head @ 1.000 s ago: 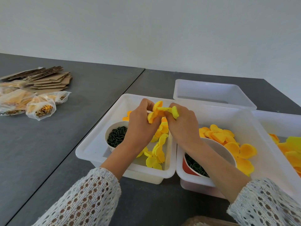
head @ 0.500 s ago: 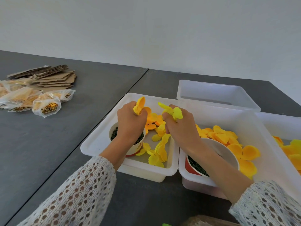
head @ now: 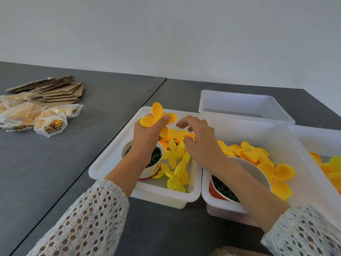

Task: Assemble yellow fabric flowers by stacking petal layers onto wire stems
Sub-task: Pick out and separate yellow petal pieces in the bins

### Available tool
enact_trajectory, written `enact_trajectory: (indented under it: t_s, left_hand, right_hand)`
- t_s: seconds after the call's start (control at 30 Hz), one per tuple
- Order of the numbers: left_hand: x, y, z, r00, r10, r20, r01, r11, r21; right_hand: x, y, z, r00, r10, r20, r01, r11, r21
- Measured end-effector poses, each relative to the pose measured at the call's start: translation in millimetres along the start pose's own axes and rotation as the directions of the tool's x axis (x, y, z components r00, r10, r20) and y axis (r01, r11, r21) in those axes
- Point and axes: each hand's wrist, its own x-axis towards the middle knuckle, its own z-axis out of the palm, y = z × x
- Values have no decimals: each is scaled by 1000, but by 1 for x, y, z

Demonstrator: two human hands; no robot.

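My left hand (head: 147, 135) grips an orange-yellow petal layer (head: 156, 116), whose petals fan out above my fingers over the far end of the left white tray (head: 103, 169). My right hand (head: 199, 143) hovers beside it with loosely curled fingers and holds nothing, just above a heap of loose yellow petal layers (head: 177, 159) lying in that tray. Under my left wrist stands a paper cup of dark green parts (head: 156, 157). No wire stem shows in either hand.
A second white tray (head: 295, 154) on the right holds orange petals (head: 258, 159) and another cup of green parts (head: 223, 189). An empty white tray (head: 245, 106) sits behind. Plastic bags (head: 33, 117) and flat cardboard (head: 57, 91) lie far left on the grey table (head: 55, 172).
My right hand has let go of the yellow petal piece it held and has opened. My left hand has lifted its petal layer, now spread wider.
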Motion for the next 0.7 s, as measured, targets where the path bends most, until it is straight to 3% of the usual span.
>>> enact_trajectory:
  t_s: [0.13,0.37,0.7]
  left_hand:
    - [-6,4,2,985,37,171,-39,999,3]
    - [-11,4,5,957,70,282,-80,996,26]
    - [-4,1,-2,906,-70,418,121,988,-95]
  right_hand:
    - [1,-7,-4,999,26,19,-30,969,246]
    - [4,-2,-3,996,49,-76,-35,983,179]
    - [4,-2,-6,998,68,11,-67,927,368]
